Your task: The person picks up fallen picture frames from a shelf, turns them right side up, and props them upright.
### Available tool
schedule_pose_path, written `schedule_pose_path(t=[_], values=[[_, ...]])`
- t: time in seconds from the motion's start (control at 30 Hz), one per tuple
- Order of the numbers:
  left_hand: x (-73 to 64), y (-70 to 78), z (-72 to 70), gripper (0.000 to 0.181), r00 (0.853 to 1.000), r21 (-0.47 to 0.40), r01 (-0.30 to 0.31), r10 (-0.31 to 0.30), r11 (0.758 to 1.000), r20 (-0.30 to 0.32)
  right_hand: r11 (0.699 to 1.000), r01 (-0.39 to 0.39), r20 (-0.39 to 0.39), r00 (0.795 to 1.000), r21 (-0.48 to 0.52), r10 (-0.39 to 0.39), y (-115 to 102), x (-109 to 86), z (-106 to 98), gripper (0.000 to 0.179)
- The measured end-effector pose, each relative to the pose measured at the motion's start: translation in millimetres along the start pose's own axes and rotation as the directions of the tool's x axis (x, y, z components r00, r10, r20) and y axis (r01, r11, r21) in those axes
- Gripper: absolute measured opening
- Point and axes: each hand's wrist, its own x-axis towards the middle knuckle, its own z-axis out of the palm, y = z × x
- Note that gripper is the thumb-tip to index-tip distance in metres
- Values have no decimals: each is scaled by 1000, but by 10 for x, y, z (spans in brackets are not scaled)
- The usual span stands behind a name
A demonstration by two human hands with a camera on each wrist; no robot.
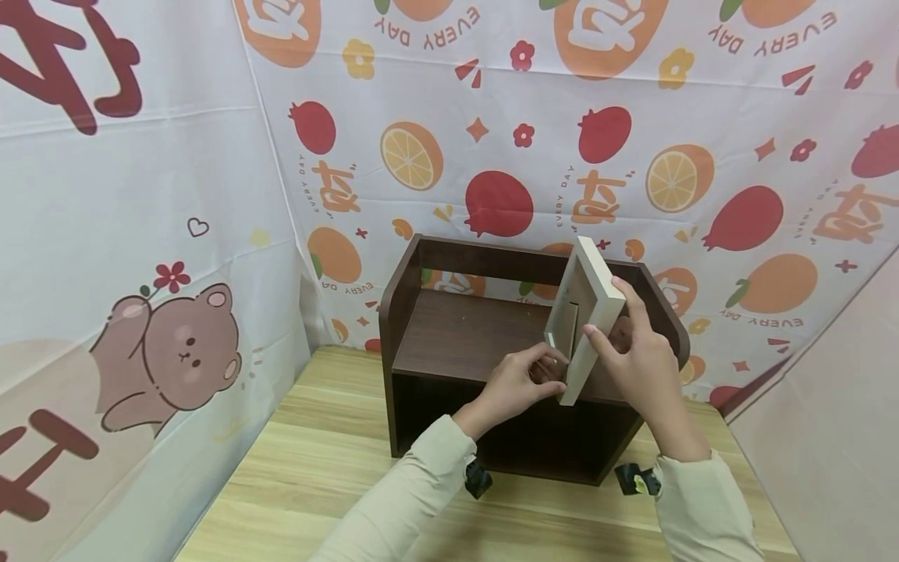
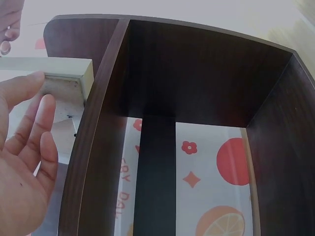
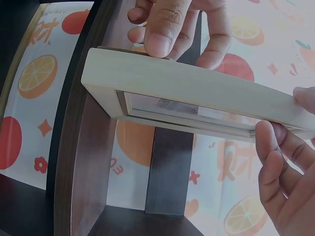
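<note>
Both hands hold a cream picture frame (image 1: 598,269) tilted upright above the right part of a dark brown two-tier shelf (image 1: 477,328). Its backing, with a flap standing out from it, faces left in the head view. My left hand (image 1: 516,386) pinches the frame's lower edge; in the left wrist view the thumb lies on the rim and other fingers are bent behind it. At the upper right edge, my right hand (image 1: 642,367) grips it between thumb and fingers. The frame's glazed front (image 3: 187,115) shows in the right wrist view.
The shelf stands on a light wood table (image 1: 302,453), with raised sides, a back rail (image 1: 485,257) and a dark lower compartment (image 1: 520,429). Fruit-printed cloth (image 1: 449,101) hangs close behind it. A bear-printed cloth (image 1: 190,343) hangs at left, a pale panel (image 1: 829,414) at right.
</note>
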Motion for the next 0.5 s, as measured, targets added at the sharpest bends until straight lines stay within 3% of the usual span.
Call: schedule_pose_path(t=[0.5], values=[[16,-30,19,36,1000,-2,9,-9,1000,-12,1000,-1,-5,1000,-18,1,-15,5,3,73]])
